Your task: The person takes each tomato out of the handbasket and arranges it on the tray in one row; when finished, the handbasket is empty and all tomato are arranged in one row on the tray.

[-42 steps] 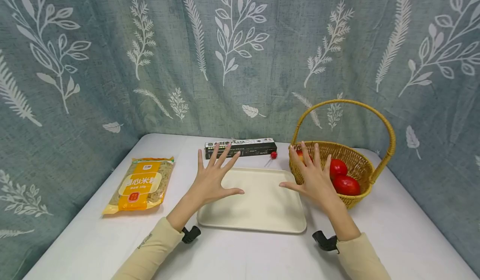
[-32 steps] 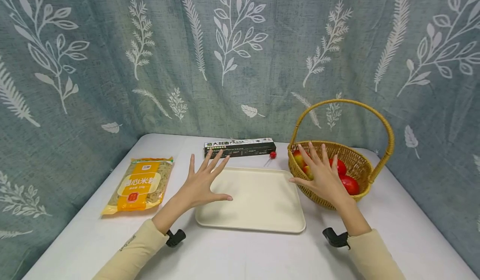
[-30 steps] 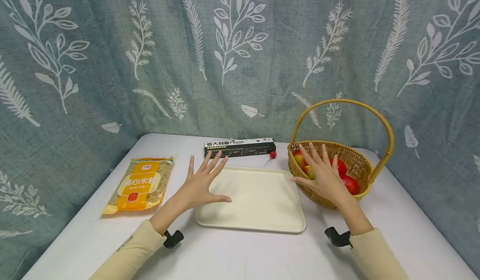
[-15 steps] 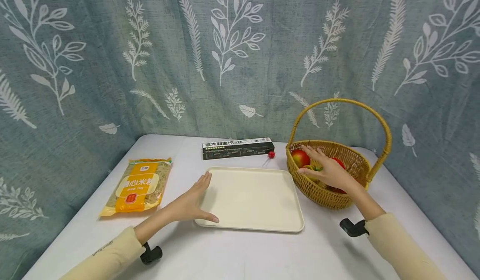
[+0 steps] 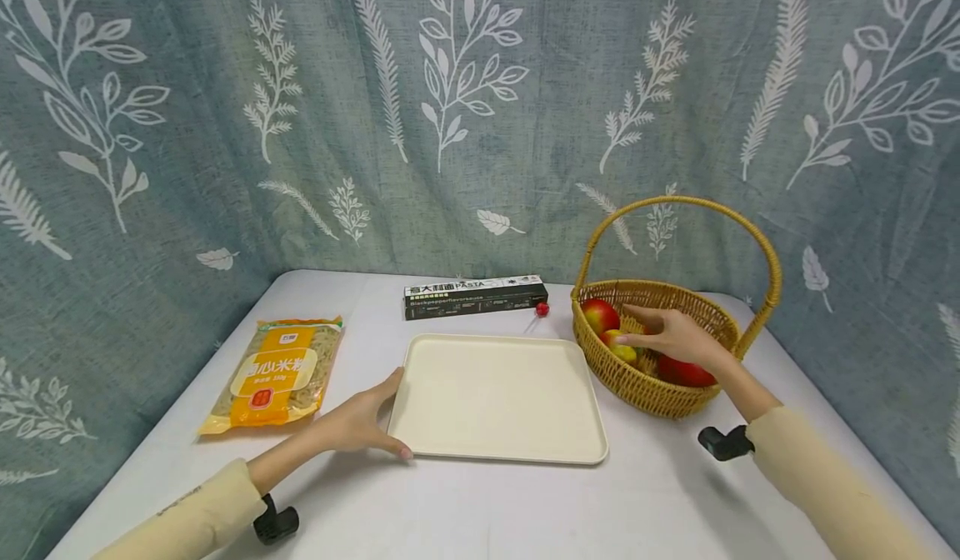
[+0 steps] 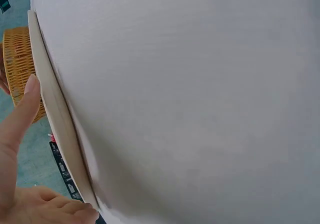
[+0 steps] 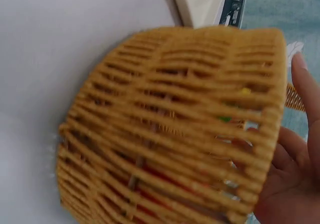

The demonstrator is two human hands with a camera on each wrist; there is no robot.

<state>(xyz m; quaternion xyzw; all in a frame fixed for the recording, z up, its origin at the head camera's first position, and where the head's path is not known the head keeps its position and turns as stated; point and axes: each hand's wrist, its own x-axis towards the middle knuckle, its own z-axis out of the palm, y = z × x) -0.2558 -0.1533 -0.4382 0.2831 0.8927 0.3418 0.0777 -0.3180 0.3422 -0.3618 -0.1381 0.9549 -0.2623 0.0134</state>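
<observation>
Cream-coloured and shallow, a tray lies flat near the middle of the white-covered desk; take it as the centre of a clock, seen from the head view. At nine o'clock, leaning toward eight, is the left hand, its thumb and fingers spread apart along the tray's edge and nothing gripped. That spread probably suits steadying or taking the rim, though whether skin meets it I cannot tell.

Between two and three o'clock stands a wicker basket, upright, its tall handle arching over. The right hand reaches in under that arch from the near right, thumb and fingers apart with a gap between them; the low angle likely keeps the knuckles clear of the handle. Inside, a red-and-yellow apple and a yellowish fruit sit on the tray side, with a red fruit below the palm. The thumb is close to the yellowish one; contact is unclear.

A noodle bag lies at nine o'clock, a pasta box at twelve and a lollipop at one, seemingly set outward to leave reaching room.
</observation>
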